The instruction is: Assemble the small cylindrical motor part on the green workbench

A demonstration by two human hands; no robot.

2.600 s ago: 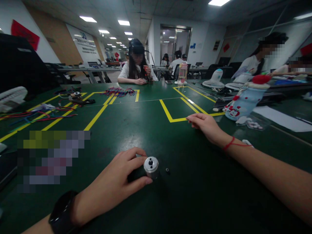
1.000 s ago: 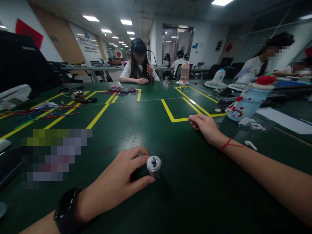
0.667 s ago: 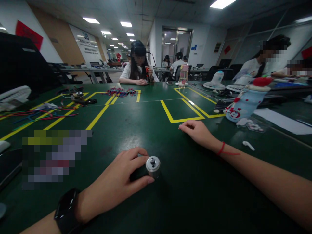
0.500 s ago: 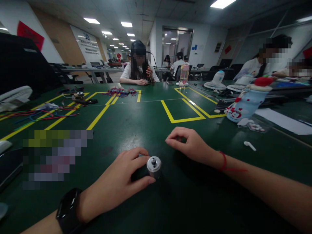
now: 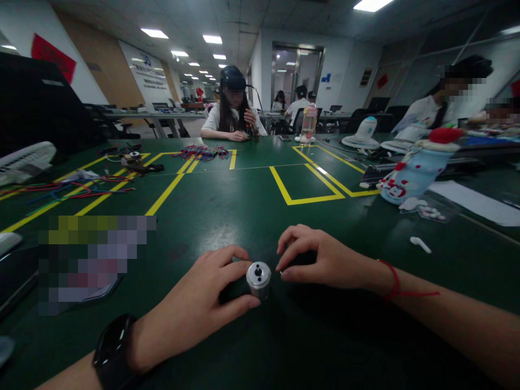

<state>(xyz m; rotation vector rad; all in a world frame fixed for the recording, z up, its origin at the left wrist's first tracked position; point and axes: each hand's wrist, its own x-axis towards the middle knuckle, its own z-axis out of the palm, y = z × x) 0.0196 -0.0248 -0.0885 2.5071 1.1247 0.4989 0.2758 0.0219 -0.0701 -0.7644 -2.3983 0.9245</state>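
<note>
1. Head view, near field: your left hand [image 5: 195, 309] is curled around a small metal cylinder [image 5: 259, 277] that lies on its side on the green table [image 5: 244, 211], thumb and fingers closed on its dark rear body, the silver end cap with its centre hole facing you.
2. Same view, right side: your right hand [image 5: 320, 260] sits just beside the cylinder's end cap, fingers bent and pinched together. You may be holding some small part at the fingertips; it is too small and too shadowed to tell.
3. Progress, as a judgement: the cylinder is steadied and the second hand is at its face, so the positioning looks done. Whatever goes on at the end cap looks only begun or not yet begun; nothing is visibly fitted to the centre hole.
4. Same view, surroundings: a white earbud [image 5: 420, 245] lies well apart to your right, near a blue snowman bottle [image 5: 410, 173]. Coloured wires [image 5: 69, 190] lie far left. Yellow tape lines [image 5: 309, 187] mark the table beyond your hands.
5. Far field: another person [image 5: 233, 111] sits at the table's far end, working with their own hands.
</note>
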